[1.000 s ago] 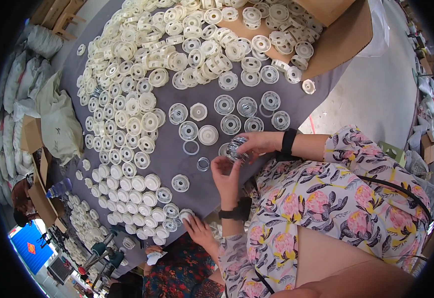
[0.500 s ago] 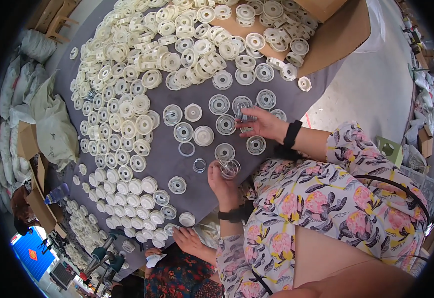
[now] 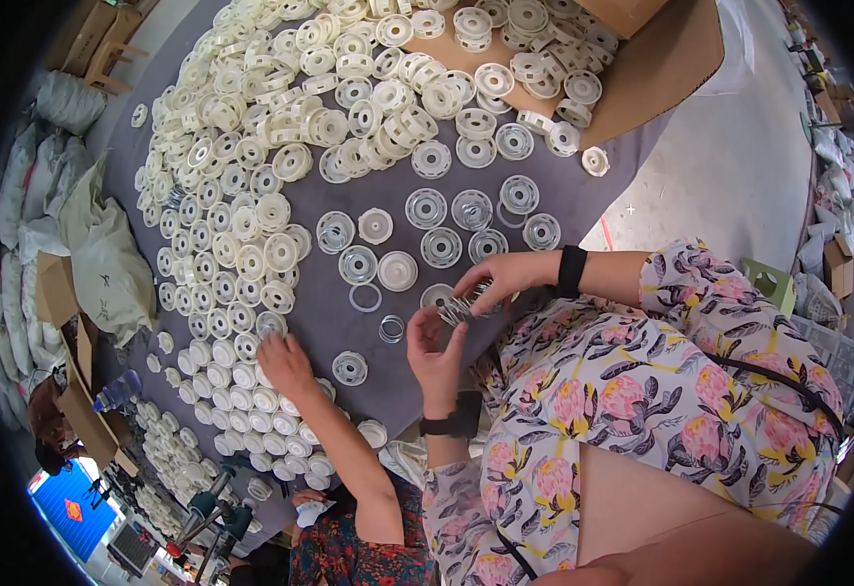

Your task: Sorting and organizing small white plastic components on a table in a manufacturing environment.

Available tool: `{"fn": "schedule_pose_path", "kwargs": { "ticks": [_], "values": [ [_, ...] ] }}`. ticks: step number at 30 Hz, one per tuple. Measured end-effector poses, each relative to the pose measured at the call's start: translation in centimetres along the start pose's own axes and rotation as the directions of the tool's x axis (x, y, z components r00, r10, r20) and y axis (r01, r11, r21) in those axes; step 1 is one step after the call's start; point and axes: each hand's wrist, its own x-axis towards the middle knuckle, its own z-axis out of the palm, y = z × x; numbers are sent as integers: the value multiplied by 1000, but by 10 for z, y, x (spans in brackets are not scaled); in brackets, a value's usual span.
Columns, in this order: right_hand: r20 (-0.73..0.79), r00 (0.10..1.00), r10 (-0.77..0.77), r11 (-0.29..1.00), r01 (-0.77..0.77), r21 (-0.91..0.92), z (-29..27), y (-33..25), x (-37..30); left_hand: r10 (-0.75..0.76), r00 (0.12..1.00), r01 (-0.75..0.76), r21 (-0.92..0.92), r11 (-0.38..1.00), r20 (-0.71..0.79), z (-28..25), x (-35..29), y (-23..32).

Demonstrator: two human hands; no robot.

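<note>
My left hand [image 3: 435, 359] pinches a few thin shiny rings [image 3: 454, 312] between thumb and fingers. Against them, my right hand [image 3: 507, 275] curls its fingers round more silvery rings [image 3: 483, 291], partly hidden by the fingers. Just behind the hands lies a pale round wheel-like part [image 3: 435, 296], partly covered. Farther off, several similar pale parts with silvery rings on them sit in a group, among them one part [image 3: 471, 209] and another [image 3: 441, 247]. A loose metal ring [image 3: 391, 329] and a pale ring [image 3: 364, 298] lie left of my hands.
A large heap of cream plastic wheel parts [image 3: 251, 107] covers the far and left table [image 3: 368, 337]. An open cardboard box [image 3: 657, 73] stands at the far right. A co-worker's hand [image 3: 285, 364] touches the parts at left. Rows of white caps [image 3: 261, 400] lie nearby.
My right hand has come back toward my left hand, and the two now meet at the rings. The co-worker's hand has reached farther across the table to the parts at left.
</note>
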Motion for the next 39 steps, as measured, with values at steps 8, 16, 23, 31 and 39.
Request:
{"fn": "schedule_pose_path", "kwargs": {
  "ticks": [8, 16, 23, 31, 39],
  "values": [
    [-39, 931, -362, 789, 284, -545, 16, 16, 15, -13, 994, 23, 96, 995, -107, -1, -2, -25],
    [-159, 812, -562, 537, 212, -817, -6, 24, -5, 12, 937, 84, 258, 962, -349, -25, 1, -47],
    [-377, 886, -271, 918, 119, -379, -20, 22, 3, 375, 927, -229, 813, 536, 13, 6, 16, -17],
    [-154, 984, 90, 822, 14, 569, -26, 18, -5, -176, 982, 182, -88, 979, 68, 31, 57, 6],
    [-470, 881, 58, 828, 220, 516, -70, 23, -8, 360, 910, -374, 785, 494, 207, 57, 169, 9]
  ]
}}
